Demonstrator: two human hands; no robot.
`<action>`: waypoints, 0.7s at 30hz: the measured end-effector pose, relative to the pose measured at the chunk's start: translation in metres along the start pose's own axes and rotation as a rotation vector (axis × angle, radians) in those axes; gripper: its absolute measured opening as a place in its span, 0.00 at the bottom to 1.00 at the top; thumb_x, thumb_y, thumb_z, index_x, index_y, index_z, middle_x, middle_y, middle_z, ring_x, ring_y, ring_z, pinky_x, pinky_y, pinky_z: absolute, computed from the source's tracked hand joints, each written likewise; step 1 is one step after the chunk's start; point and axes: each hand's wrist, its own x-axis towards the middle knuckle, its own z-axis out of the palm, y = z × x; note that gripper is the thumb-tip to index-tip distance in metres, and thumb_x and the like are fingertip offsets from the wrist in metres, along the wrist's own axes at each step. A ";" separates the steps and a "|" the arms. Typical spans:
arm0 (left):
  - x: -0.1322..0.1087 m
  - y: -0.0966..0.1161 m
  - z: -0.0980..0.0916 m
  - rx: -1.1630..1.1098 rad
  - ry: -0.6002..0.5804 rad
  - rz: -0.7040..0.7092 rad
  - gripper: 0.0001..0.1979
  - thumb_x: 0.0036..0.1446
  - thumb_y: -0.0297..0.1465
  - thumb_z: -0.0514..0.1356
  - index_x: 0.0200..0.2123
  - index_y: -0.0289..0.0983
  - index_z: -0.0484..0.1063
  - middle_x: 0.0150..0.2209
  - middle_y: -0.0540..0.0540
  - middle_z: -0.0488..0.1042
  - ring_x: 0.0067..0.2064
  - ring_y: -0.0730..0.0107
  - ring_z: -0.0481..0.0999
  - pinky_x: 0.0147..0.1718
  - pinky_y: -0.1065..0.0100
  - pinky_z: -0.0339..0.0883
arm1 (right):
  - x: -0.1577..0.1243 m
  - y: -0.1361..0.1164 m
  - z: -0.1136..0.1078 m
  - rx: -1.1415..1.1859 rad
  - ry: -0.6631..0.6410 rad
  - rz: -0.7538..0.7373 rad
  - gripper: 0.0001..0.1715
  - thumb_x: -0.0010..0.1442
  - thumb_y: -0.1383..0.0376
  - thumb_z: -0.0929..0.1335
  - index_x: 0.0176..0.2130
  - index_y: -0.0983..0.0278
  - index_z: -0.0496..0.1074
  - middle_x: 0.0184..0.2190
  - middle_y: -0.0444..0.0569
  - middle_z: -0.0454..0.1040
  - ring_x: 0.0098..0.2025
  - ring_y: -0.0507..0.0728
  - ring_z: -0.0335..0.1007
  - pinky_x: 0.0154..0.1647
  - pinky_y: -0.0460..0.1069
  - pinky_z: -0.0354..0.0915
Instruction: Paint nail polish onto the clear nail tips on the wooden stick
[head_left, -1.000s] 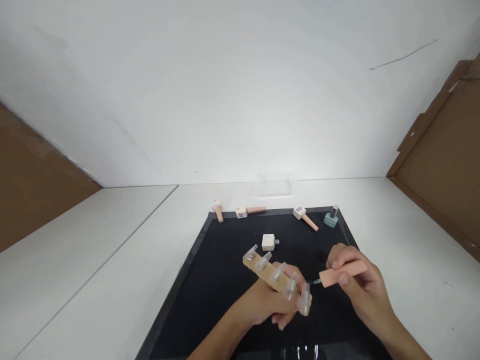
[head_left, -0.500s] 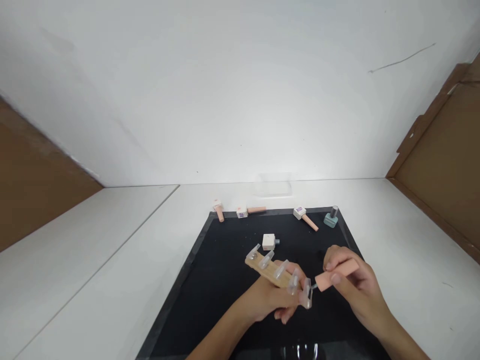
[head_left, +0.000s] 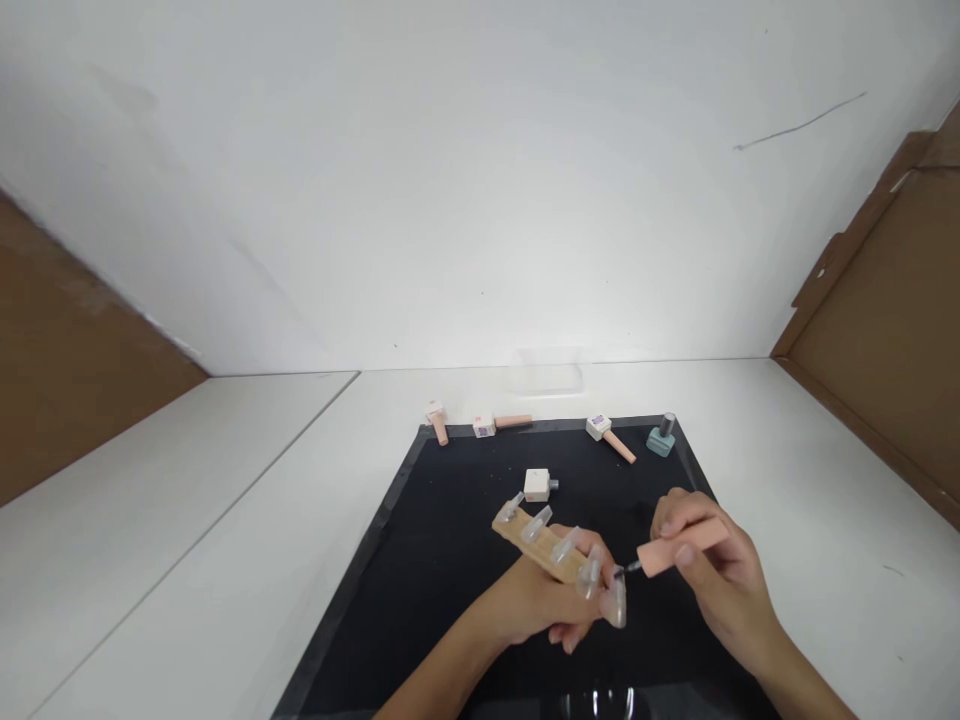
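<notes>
My left hand (head_left: 559, 600) is closed around a wooden strip (head_left: 536, 543) that carries several clear false nails (head_left: 566, 544) in a row. Between the fingers of my right hand (head_left: 712, 565) is the peach handle of a nail polish brush (head_left: 682, 546). Its dark tip meets, or nearly meets, the false nail (head_left: 617, 598) at the strip's near right end. Beyond the strip, a white nail polish bottle (head_left: 537, 485) without its cap lies on its side, neck to the right.
At the back of the black mat (head_left: 420, 530) lie capped bottles with peach caps: one at left (head_left: 436, 420), another (head_left: 485, 425) beside it, a third (head_left: 600, 427) farther right. A teal bottle (head_left: 661, 440) stands at the right corner. Behind is a clear tray (head_left: 546, 378).
The brush has drawn slightly right and its tip has risen toward the upper end of the last false nail. My left hand has tilted the strip a little.
</notes>
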 end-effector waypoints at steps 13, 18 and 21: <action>-0.001 0.004 0.000 0.240 0.076 -0.023 0.17 0.39 0.39 0.69 0.24 0.33 0.66 0.15 0.55 0.67 0.12 0.84 0.62 0.08 0.82 0.51 | 0.003 -0.002 -0.002 -0.171 -0.037 -0.120 0.09 0.63 0.60 0.65 0.31 0.59 0.66 0.24 0.42 0.65 0.26 0.52 0.61 0.25 0.45 0.59; 0.000 0.009 0.005 0.318 0.106 -0.095 0.12 0.40 0.32 0.67 0.23 0.34 0.65 0.14 0.58 0.65 0.13 0.84 0.62 0.09 0.82 0.52 | 0.006 -0.009 -0.003 -0.220 -0.219 -0.171 0.10 0.64 0.62 0.64 0.30 0.60 0.63 0.21 0.40 0.63 0.22 0.50 0.59 0.22 0.44 0.57; 0.001 0.011 0.007 0.360 0.132 -0.119 0.11 0.40 0.31 0.65 0.23 0.35 0.64 0.14 0.58 0.65 0.13 0.83 0.62 0.10 0.82 0.52 | 0.008 -0.011 -0.003 -0.359 -0.216 -0.241 0.10 0.62 0.67 0.64 0.28 0.61 0.63 0.21 0.41 0.64 0.21 0.50 0.58 0.22 0.45 0.56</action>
